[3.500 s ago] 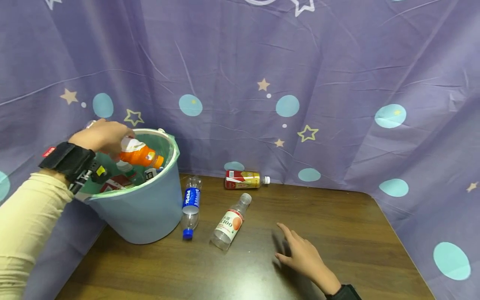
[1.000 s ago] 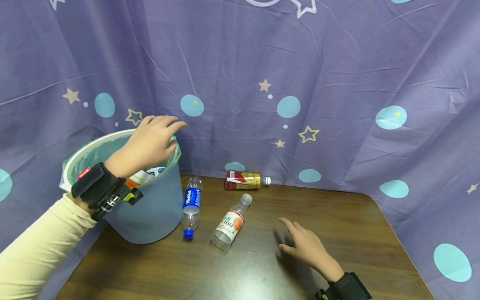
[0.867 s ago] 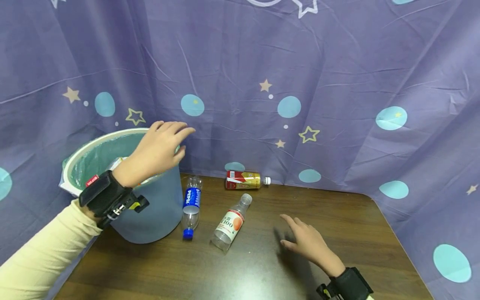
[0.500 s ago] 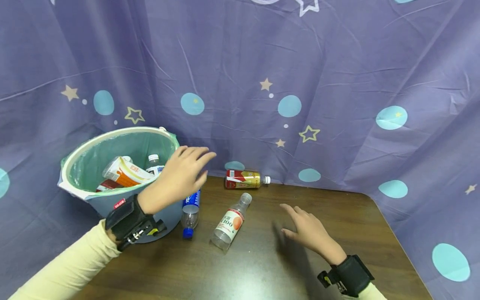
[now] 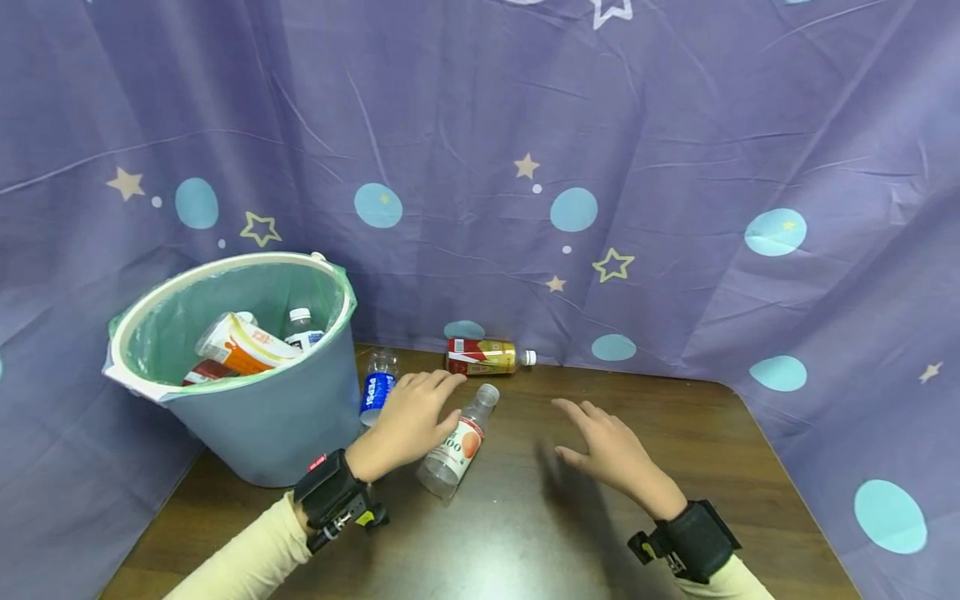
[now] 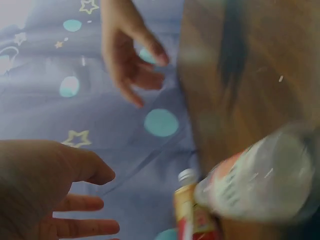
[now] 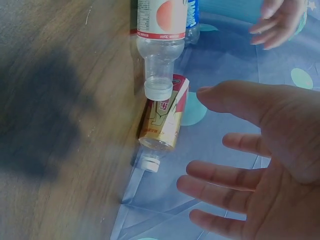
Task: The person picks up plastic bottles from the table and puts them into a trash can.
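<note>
My left hand (image 5: 438,402) hovers with straight, spread fingers just left of a clear bottle (image 5: 455,446) with a white and orange label, lying capless on the table. I cannot tell whether the thumb touches it. A blue-labelled bottle (image 5: 372,390) lies behind that hand, next to the blue bin (image 5: 270,417). My right hand (image 5: 581,432) is open over the table, right of the clear bottle, holding nothing. A red and gold bottle (image 5: 482,357) lies by the curtain. In the right wrist view the clear bottle (image 7: 160,35) and red and gold bottle (image 7: 162,120) lie beyond my right hand (image 7: 220,165).
The bin, lined with a green bag, holds several bottles, among them an orange and white one (image 5: 240,343). A purple star-patterned curtain (image 5: 570,167) closes off the back and both sides. The brown table (image 5: 525,533) ends at its right corner near the curtain.
My left hand let the orange bottle go into the bin, then swung right and down to the clear bottle. The right hand drifted slightly forward and stayed open.
</note>
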The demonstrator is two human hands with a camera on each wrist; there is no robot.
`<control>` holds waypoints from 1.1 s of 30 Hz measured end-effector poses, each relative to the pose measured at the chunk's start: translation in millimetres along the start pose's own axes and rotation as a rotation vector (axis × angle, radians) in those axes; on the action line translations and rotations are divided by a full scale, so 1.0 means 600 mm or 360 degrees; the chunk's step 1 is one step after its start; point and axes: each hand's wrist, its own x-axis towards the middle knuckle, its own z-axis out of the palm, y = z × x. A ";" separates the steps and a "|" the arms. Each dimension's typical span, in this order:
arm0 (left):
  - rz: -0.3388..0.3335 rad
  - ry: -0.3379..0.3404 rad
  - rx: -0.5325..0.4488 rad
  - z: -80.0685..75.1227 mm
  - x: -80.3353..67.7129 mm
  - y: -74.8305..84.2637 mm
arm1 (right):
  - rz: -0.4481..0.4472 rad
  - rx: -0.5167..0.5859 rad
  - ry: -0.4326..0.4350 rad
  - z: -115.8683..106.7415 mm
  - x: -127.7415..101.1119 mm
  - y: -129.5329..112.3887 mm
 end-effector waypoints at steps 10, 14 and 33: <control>-0.0262 -0.0251 -0.0101 0.109 -0.022 0.009 | 0.0018 0.0027 -0.0003 0.000 0.000 -0.008; -0.0340 -0.0308 -0.0113 0.137 -0.024 0.009 | 0.0039 0.0013 -0.0028 0.003 -0.004 -0.010; -0.0387 -0.0266 -0.0037 0.187 -0.025 -0.018 | 0.0087 0.0041 -0.0094 0.020 -0.018 -0.013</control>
